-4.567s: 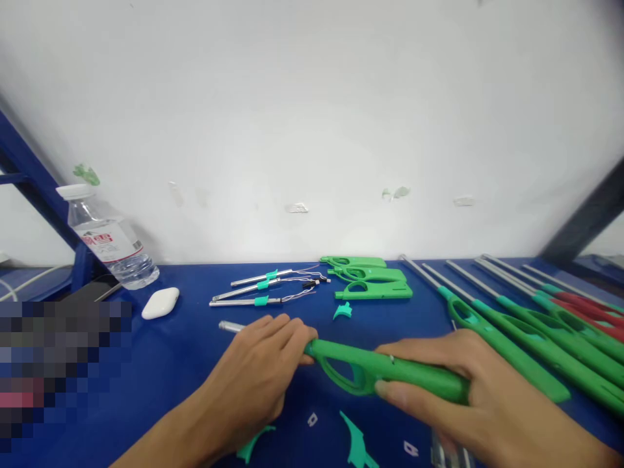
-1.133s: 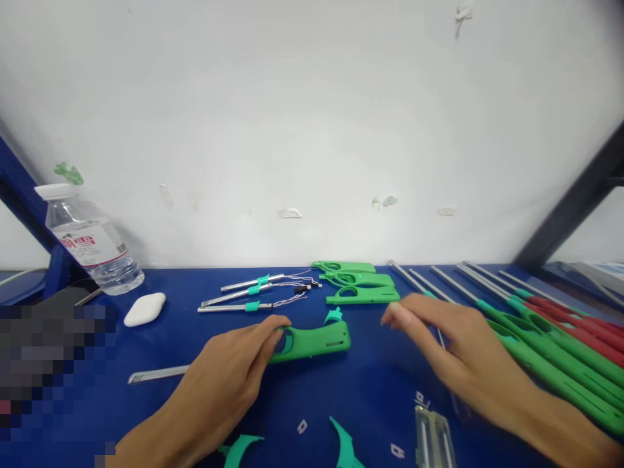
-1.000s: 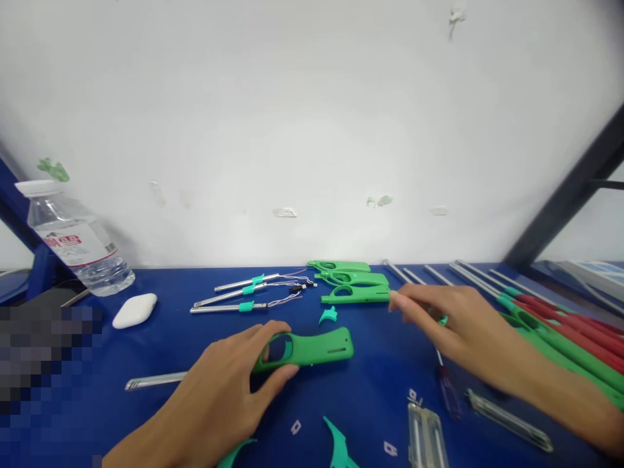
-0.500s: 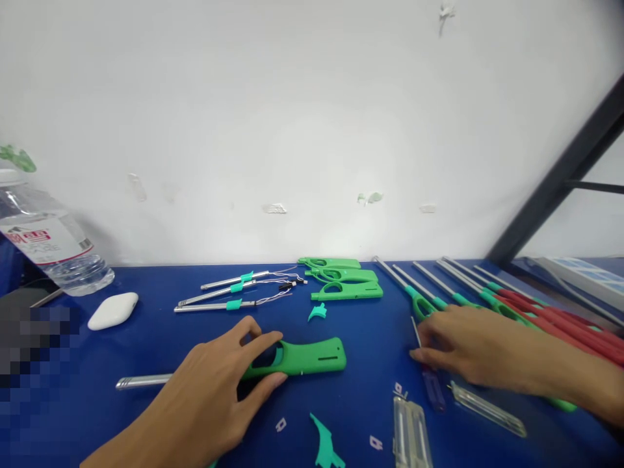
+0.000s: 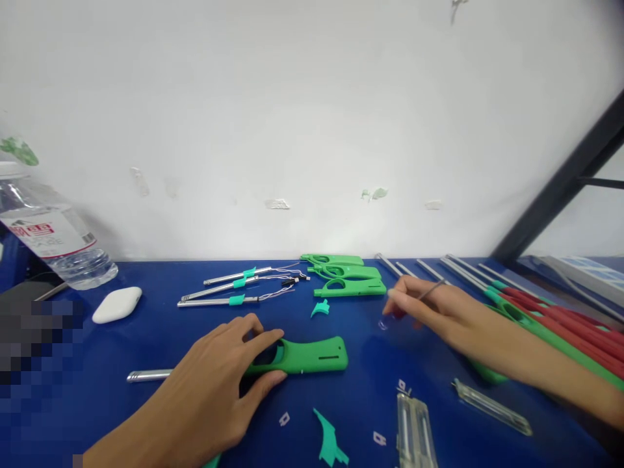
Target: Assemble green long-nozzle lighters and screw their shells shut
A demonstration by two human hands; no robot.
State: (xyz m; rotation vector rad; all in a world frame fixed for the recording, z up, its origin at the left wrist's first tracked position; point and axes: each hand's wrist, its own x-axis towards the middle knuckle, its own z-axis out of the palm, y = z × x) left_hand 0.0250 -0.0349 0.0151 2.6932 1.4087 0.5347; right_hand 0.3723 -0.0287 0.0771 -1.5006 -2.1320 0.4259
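My left hand [image 5: 214, 377] is closed on a green long-necked lighter [image 5: 316, 355] lying on the blue table; its metal tube [image 5: 149, 375] sticks out to the left. Raised over the table, my right hand [image 5: 429, 309] grips a small screwdriver [image 5: 387, 320] with a clear purplish handle. Its handle end points down and left, while the shaft slants up between thumb and fingers. Below lie a teal trigger piece [image 5: 329, 439], small pale clips [image 5: 379, 439] and transparent fuel tanks [image 5: 414, 432]. A loose clear tank [image 5: 492, 406] rests under my right forearm.
Green handle shells [image 5: 351, 286] and metal tubes with wires [image 5: 219, 301] lie near the wall. Several red and green lighters [image 5: 546, 312] fill the right side. A water bottle [image 5: 53, 237] and white case [image 5: 117, 305] stand left. A dark frame post [image 5: 560, 179] slants at right.
My right hand has picked the screwdriver up off the table and moved it up and left, turning its handle end leftward. My left hand stays on the lighter. The view has shifted slightly.
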